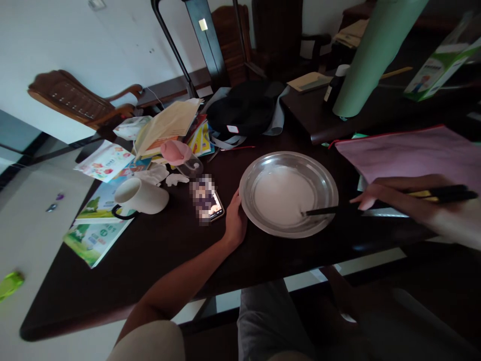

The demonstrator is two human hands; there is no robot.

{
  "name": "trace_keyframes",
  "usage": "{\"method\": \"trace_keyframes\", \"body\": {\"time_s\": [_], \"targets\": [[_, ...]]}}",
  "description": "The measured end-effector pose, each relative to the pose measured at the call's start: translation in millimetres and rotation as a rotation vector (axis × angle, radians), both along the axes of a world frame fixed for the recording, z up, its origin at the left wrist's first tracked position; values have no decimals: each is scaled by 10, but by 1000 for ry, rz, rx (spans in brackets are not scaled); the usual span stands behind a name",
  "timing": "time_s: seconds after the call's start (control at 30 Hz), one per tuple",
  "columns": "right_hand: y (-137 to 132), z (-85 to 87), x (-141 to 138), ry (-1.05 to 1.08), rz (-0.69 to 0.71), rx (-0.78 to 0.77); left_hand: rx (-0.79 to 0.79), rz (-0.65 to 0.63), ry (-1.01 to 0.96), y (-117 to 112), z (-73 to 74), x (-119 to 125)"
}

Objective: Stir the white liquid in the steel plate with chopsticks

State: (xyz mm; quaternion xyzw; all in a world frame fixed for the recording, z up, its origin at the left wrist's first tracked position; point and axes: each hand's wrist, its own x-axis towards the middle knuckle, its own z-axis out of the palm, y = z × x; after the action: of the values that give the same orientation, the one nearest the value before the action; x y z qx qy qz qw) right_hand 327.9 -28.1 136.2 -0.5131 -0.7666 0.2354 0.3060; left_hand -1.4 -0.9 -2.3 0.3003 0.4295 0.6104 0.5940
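Black chopsticks (330,209), pinched by the right hand (398,198), dip into a metal bowl (326,188); the left hand (235,221) holds its left edge.

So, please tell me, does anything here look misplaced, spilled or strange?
No spill shows around the metal bowl. Crumpled white scraps lie near the mug, looking discarded. A bright green item, which I cannot identify, lies on the floor at far left, seemingly dropped.
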Motion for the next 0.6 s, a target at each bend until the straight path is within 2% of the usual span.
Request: {"method": "trace_keyframes", "body": {"time_s": [0.13,0.23,0.3,0.4,0.53,0.6], "targets": [[10,-267,-271,120,113,-130,-13,6,17,5,-12,-8],[92,-502,-443,210,124,-73,-31,5,18,6,-11,-14],[158,-572,-469,226,97,-6,-39,-1,20,4,-2,-13],[213,-488,-382,194,21,34,-18,-13,12,1,14,-3],[149,-176,-154,67,-139,7,4,-13,-8,-3,20,9],[83,-42,-59,21,-170,1,0,-7,-8,-2,19,9]]}}
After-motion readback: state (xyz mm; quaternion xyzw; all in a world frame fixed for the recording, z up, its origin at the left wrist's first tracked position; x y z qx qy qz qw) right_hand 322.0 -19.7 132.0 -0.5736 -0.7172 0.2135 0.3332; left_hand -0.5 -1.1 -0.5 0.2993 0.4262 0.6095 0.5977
